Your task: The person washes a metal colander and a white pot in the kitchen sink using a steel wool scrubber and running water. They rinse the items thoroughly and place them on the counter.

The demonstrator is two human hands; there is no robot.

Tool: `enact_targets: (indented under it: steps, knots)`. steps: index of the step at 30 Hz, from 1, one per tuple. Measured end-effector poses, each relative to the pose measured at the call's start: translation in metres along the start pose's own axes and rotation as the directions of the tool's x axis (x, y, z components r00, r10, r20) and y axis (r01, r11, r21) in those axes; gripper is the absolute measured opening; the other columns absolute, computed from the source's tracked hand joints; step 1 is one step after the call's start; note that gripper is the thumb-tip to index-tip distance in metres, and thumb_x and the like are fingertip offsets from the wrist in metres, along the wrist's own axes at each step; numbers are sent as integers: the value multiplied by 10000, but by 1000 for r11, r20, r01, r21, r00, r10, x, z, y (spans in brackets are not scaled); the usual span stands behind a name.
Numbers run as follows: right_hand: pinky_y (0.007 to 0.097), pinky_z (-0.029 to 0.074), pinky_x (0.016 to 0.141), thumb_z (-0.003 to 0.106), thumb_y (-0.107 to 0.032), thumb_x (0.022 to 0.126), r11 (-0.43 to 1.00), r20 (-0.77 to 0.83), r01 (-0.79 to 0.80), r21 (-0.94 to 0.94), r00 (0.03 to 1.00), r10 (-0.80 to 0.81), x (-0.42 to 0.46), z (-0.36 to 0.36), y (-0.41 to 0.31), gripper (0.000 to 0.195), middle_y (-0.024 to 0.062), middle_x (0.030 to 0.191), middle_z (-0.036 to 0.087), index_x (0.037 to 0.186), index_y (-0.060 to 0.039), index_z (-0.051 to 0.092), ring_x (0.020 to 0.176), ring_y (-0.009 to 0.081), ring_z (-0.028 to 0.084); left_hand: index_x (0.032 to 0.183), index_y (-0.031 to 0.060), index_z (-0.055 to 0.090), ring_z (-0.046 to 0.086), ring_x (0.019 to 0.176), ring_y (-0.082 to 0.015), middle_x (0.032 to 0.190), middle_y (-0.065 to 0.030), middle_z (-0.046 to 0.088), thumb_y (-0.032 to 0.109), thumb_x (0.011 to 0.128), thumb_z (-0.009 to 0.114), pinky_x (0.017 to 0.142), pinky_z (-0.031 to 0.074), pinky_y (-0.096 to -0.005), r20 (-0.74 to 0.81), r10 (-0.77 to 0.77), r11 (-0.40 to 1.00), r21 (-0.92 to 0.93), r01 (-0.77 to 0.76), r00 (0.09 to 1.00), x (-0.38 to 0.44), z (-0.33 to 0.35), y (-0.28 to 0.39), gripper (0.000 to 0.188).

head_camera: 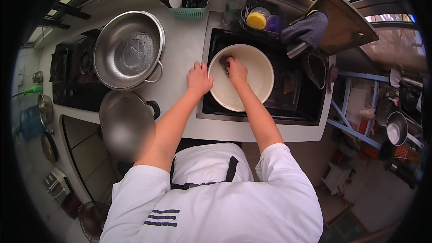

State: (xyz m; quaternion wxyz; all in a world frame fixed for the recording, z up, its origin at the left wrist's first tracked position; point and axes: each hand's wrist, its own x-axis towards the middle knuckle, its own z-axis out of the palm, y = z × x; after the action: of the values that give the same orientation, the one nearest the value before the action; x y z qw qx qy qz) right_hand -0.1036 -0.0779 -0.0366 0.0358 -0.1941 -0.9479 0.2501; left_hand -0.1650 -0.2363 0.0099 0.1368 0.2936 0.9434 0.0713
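A large cream-coloured round basin (pixel 258 71) sits over the left part of a black sink (pixel 307 108). Inside it, my right hand (pixel 238 71) grips a dark metal scouring pad (pixel 224 63) against the basin's inner left side. My left hand (pixel 199 79) rests at the basin's left rim, its thumb by the edge and its fingers spread over the pale counter; whether it grips the rim I cannot tell. On the counter to the left stands a big stainless steel bowl (pixel 128 50) with a loop handle. Below that bowl is another metal pan (pixel 114 108), partly blurred.
A green basket (pixel 189 12) of utensils and a clear plastic bottle (pixel 234 5) stand at the back. Behind the sink are a yellow sponge (pixel 256 20), a grey cloth (pixel 308 28) and a leaning wooden cutting board (pixel 347 23). A black stove (pixel 72 71) lies far left.
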Motion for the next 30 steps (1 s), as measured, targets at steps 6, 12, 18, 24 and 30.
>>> enact_targets:
  steps: [6,12,18,24,30]
  knots:
    - [413,505,680,562,-39,716,980,369,191,-49,915,-160,-52,16,-16,110,138,866,616,774,-37,656,803,320,626,981,31,460,589,749,-328,970,-163,478,316,783,588,575,507,-418,-28,-20,1000,15,21,999,-2,1,-1,370]
    - [417,496,644,574,-75,698,998,85,11,-63,996,-6,7,20,-14,84,117,787,625,732,-48,646,755,329,619,984,31,465,588,751,-336,975,-167,479,315,785,587,580,506,-422,-19,-36,999,-4,36,999,-2,-3,5,368]
    - [413,498,649,572,-76,698,974,441,166,-157,894,-81,-47,12,-23,80,152,785,641,710,-45,645,750,338,625,979,29,463,587,747,-334,970,-167,476,308,784,593,585,508,-422,-14,-72,997,-9,71,997,-4,-2,5,364]
    - [415,502,664,567,-67,700,996,221,-11,-87,975,30,4,23,-19,77,146,787,643,703,-46,640,752,332,624,973,31,462,588,748,-331,972,-162,475,309,783,595,585,510,-422,-36,-55,998,9,56,998,-6,-4,11,363]
    - [424,508,663,570,-63,702,937,260,322,-134,924,-280,-8,17,-6,93,138,819,658,730,-52,659,771,313,642,979,32,459,589,768,-330,978,-166,472,320,789,590,578,508,-421,-7,-159,987,-9,159,987,-5,1,14,369]
